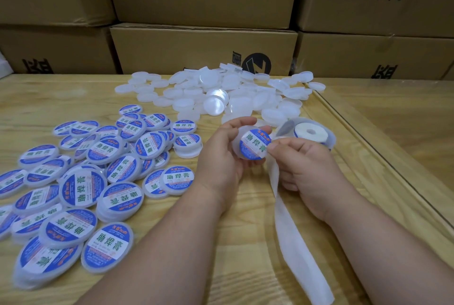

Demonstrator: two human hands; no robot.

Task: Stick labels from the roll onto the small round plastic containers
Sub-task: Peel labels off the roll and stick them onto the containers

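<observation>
My left hand (222, 155) grips a small round translucent container (253, 146) that bears a blue and white label. My right hand (304, 167) has its fingertips at the right edge of that label, and its lower fingers curl around the white backing strip (294, 238) that trails down to the table's front edge. The label roll (310, 133) lies flat just behind my right hand. A heap of labelled containers (81, 182) covers the left of the table. Unlabelled white containers (221, 93) are piled at the back centre.
Stacked brown cardboard boxes (204, 47) form a wall behind the wooden table (245, 218). A seam with a glass-like edge (383, 157) runs diagonally across the table on the right.
</observation>
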